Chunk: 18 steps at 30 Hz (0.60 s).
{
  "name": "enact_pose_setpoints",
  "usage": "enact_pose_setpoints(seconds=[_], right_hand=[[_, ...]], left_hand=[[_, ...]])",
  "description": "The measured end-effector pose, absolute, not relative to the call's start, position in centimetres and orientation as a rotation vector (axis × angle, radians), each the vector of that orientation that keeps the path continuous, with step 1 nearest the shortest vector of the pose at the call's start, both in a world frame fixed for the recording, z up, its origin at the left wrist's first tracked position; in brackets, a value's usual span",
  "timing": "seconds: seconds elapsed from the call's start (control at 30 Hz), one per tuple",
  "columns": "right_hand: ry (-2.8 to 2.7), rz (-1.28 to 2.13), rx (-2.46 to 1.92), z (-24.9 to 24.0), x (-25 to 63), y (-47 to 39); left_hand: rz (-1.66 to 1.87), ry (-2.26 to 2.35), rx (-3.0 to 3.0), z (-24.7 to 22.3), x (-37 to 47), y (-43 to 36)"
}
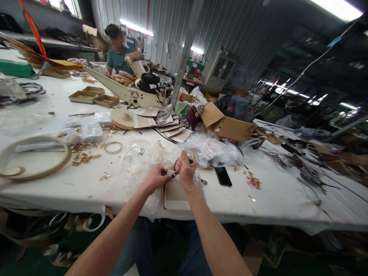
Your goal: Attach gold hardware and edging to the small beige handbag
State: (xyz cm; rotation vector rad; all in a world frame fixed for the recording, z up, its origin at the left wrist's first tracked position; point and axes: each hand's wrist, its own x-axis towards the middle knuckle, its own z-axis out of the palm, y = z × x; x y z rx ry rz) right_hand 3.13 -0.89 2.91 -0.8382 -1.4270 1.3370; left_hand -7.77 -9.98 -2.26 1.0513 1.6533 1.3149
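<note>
A pale beige flat panel with a dark edge (179, 194), like a bag piece, lies at the table's front edge under both hands. My left hand (156, 179) is closed at the panel's upper left, pinching a dark brown strap (164, 172). My right hand (186, 171) is a fist over the panel's top; a dark end (190, 161) pokes out of it, but its kind is hidden. Between the hands, a small dark piece (174, 175) meets the fingers. A short brown tab with metal (204, 181) sticks out at the panel's right.
A black phone (223, 176) lies to the right, near gold-coloured metal fittings (253, 181). Clear plastic bags (212, 149) and an open cardboard box (234, 128) are behind. Left are a large tape roll (67, 155) and more fittings (83, 156). A co-worker (120, 57) sits across the table.
</note>
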Motion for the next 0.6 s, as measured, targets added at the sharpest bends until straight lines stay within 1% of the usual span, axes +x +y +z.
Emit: enact_pose_setpoints(seconds=[0.2, 0.33, 0.43, 0.6], right_hand=[[-1.275, 1.401, -0.739, 2.7, 2.8, -1.1], [-1.178, 1.529, -0.735, 4.2, 3.1, 0.0], [-1.083, 1.549, -0.725, 5.4, 3.9, 0.5], [-1.134, 1.597, -0.768, 5.4, 4.0, 0.0]], left_hand=[[1.322, 1.688, 0.983, -2.3, -7.4, -9.6], [1.322, 1.719, 0.961, -2.2, -7.2, -9.5], [1.335, 1.74, 0.943, -2.1, -7.1, -9.4], [1.359, 1.75, 0.94, -2.0, -6.9, -9.5]])
